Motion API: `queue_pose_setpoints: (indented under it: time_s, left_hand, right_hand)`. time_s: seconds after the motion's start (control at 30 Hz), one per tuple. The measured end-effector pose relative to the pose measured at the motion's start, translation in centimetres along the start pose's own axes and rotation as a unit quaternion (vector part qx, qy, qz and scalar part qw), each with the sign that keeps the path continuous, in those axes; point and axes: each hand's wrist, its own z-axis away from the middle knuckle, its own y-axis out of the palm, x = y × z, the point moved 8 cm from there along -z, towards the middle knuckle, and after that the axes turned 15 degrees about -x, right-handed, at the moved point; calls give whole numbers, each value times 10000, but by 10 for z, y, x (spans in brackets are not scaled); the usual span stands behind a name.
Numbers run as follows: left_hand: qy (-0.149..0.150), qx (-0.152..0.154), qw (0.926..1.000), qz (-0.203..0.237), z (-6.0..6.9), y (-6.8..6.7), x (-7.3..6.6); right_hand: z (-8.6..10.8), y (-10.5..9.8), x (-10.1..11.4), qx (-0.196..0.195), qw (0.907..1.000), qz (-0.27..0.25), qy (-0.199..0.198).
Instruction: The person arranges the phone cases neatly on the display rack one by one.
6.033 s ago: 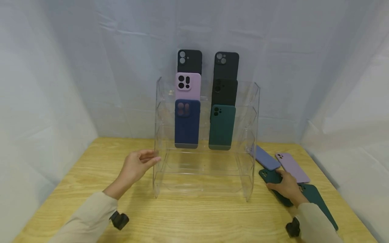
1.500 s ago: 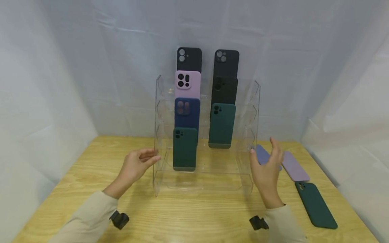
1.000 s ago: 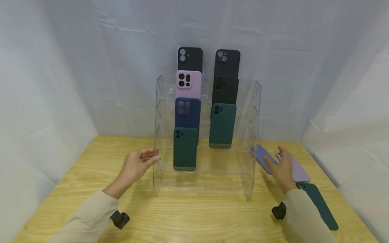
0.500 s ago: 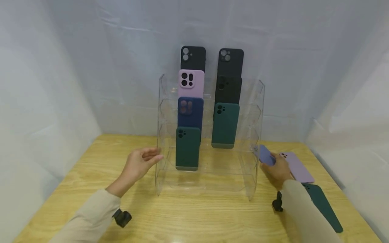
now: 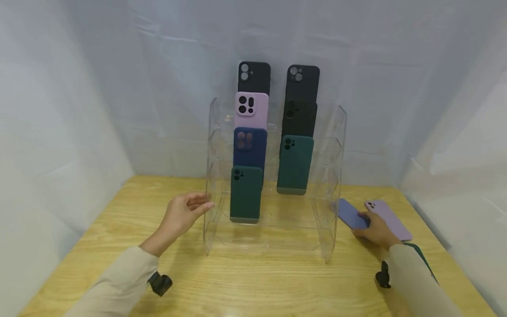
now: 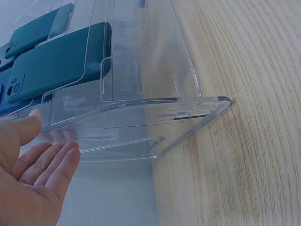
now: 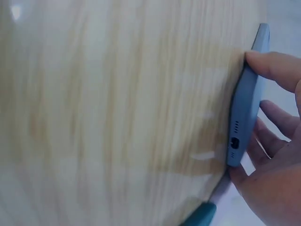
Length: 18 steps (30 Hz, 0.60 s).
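Note:
A clear acrylic stand (image 5: 273,240) holds several phone cases in two columns. Its left column ends low with a dark green phone case (image 5: 245,193); a teal phone case (image 5: 295,165) is lowest in the right column. Beside the stand's left panel is my left hand (image 5: 184,213), its fingers fairly straight and a gap between thumb and fingers; whether they touch the panel I cannot tell. To the right of the stand, my right hand (image 5: 374,229) grips a periwinkle phone case (image 5: 350,213) by its edges, thumb on one side and fingers on the other (image 7: 247,110).
A lilac phone case (image 5: 390,218) lies on the wooden table (image 5: 253,290), just right of the right hand. Another green phone case (image 5: 421,255) is mostly covered by the right sleeve. Above the teal case stand two black phone cases, the upper one (image 5: 303,83) tallest.
The dark green case moved from the table into the stand's left column. My right hand came back to the right, took hold of the periwinkle case and shifted it nearer. My left hand stayed put.

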Motion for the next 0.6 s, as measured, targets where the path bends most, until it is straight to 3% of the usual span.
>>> queue_pose_setpoints:
  time_s: [0.13,0.33,0.6]
  left_hand:
    - [6,-25,10000,-7,-1,0,-1]
    - [-34,-40,10000,-37,-1,1,1]
    - [-78,-28,10000,-40,-1,0,1]
  right_hand:
    - [-1,-1,-2,70,10000,-38,28]
    - [-9,7,3,-382,9991,-177,-26]
    - [-18,18,9,-456,9983,339,138]
